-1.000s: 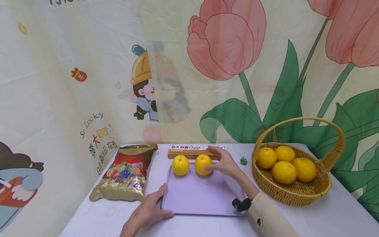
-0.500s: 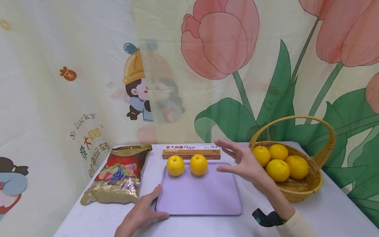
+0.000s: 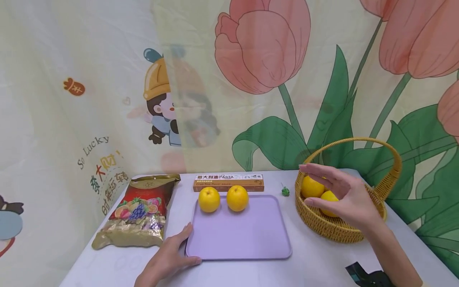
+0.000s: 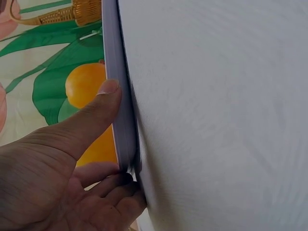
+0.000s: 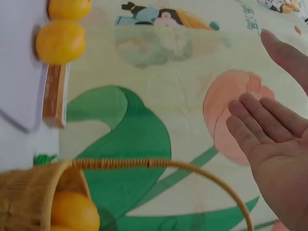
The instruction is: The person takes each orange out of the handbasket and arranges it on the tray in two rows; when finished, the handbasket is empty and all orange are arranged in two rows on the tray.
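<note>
My left hand [image 3: 165,255] holds the near left corner of a flat lilac tray [image 3: 238,239]. In the left wrist view its thumb lies along the tray's rim and the other fingers bend in at the corner. Two oranges, a left one [image 3: 209,199] and a right one [image 3: 237,198], sit side by side at the tray's far left. My right hand [image 3: 349,195] is open above a wicker basket [image 3: 322,223], holding nothing, thumb apart from the fingers. Oranges [image 3: 311,186] lie inside the basket, partly hidden by this hand.
Behind the tray stands a pasta box [image 3: 229,185]. A red and gold fruit-print bag [image 3: 140,213] lies to the left. Between box and basket is a small green object [image 3: 285,191]. The basket's tall handle [image 3: 396,171] arches up on the right, near a printed curtain [image 3: 201,79].
My right hand has let go of the right orange on the tray and moved right, over the basket. The left hand stays at the tray's corner. The head view has shifted slightly.
</note>
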A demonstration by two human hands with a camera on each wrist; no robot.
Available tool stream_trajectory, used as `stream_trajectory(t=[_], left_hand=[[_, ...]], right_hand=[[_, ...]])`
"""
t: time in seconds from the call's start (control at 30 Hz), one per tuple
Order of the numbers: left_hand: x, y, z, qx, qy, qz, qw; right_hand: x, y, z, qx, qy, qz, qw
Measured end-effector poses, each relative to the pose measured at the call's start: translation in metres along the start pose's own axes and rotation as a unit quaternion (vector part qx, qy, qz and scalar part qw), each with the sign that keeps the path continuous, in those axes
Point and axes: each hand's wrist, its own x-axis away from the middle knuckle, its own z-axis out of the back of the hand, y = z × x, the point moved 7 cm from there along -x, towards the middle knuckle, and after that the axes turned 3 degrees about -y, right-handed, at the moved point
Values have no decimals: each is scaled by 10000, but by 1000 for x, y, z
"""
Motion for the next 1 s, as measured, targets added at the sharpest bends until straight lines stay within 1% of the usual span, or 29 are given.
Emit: stream_trajectory(t=[0.03,0.2,0.27,0.33,0.5,0.67,0.77,1.0], left_hand=[[0,0,0,-17,-1,19,10000],[0,1,0,-31,1,11,10000],[0,1,0,-31,12,-13,10000],[0,2,0,-28,8,-4,10000],[0,2,0,-45,-8,66,10000],[0,2,0,-18,1,47,10000],[0,2,0,-11,-10,53,10000],[0,2,0,-11,-38,48,10000]], right_hand=[[3,2,5,-4,50,-27,10000],[20,23,32,515,345,-423,9972],[27,35,41,864,462,-684,9928],[33,49,50,1079,541,-958,9881],[47,83,65,1262,624,-1671,9758],[59,116,73,1372,637,-2225,9631],[65,131,76,1493,624,-2383,9576],[73,151,76,1606,552,-2533,9524]])
